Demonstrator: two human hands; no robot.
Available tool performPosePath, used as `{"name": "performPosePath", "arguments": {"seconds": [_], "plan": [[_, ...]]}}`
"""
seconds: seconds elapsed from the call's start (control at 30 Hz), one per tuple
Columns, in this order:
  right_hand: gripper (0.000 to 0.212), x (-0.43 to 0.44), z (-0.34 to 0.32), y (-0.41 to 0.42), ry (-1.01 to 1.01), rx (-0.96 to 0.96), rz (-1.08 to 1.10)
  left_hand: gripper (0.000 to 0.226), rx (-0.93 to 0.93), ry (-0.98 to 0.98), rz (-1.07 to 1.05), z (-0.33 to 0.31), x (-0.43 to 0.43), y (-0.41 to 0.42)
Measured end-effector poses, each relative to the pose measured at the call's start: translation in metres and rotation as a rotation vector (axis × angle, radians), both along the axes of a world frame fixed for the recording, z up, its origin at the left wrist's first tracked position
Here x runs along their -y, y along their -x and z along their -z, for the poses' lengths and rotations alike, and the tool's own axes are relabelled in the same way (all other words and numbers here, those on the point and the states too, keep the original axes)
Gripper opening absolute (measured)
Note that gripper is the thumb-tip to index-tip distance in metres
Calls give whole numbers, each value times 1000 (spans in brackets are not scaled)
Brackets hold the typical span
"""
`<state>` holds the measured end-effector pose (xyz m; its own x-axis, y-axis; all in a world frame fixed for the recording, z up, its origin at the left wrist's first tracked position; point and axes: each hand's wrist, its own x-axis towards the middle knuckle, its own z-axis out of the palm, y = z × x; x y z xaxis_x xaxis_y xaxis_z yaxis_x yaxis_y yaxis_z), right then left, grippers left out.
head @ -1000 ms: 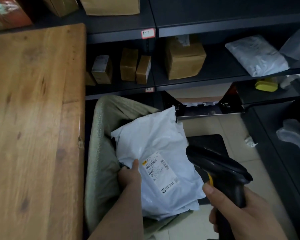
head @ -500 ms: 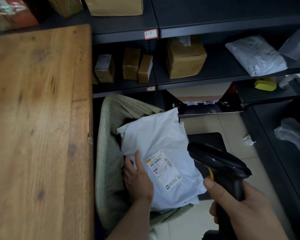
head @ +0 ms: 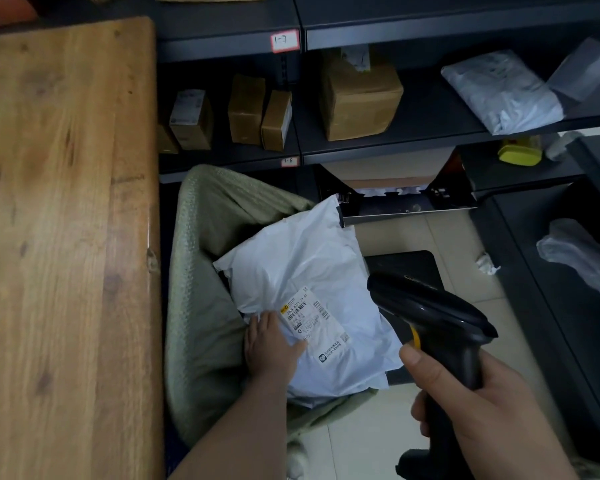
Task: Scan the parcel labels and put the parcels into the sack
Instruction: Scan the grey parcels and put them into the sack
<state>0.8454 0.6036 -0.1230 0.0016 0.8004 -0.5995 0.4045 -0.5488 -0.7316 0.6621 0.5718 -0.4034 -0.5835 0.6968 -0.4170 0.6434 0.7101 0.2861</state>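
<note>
A white plastic mailer parcel [head: 305,268] with a printed label [head: 312,318] lies in the open mouth of a greenish woven sack [head: 201,306] on the floor. My left hand [head: 269,344] lies on the parcel's near left edge, beside the label, fingers fairly straight and pressing down on it. My right hand [head: 482,407] grips the handle of a black barcode scanner [head: 430,317], thumb up by the yellow trigger. The scanner's head sits over the parcel's right side.
A wooden table [head: 66,237] fills the left. Dark shelves [head: 413,147] behind hold several cardboard boxes [head: 357,95] and a grey bagged parcel [head: 503,91]. A black unit [head: 568,323] stands on the right, tiled floor [head: 458,237] between.
My left hand has shifted from gripping the parcel's lower edge to lying flat on it, and the parcel has sunk a little deeper into the sack. The scanner has stayed about where it was.
</note>
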Motion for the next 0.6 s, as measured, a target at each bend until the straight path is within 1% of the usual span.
{"name": "performPosePath", "arguments": {"seconds": [0.17,0.3,0.37,0.43,0.53,0.6], "plan": [[21,5,-5,-2,-19,-9,8,82,-4,39,-13,-14,2,-5],[18,12,-18,0,-41,-41,-4,74,55,1,-37,-43,3,-5],[18,16,-30,4,-60,-61,2,77,119,-53,-67,-67,0,-5],[18,21,-45,9,-92,-73,-3,75,175,-149,-54,-102,-4,-4],[20,29,-73,22,-157,-73,-38,68,276,-317,-9,-170,-2,3],[22,37,-94,38,-186,-86,-70,64,295,-412,21,-217,7,16]]}}
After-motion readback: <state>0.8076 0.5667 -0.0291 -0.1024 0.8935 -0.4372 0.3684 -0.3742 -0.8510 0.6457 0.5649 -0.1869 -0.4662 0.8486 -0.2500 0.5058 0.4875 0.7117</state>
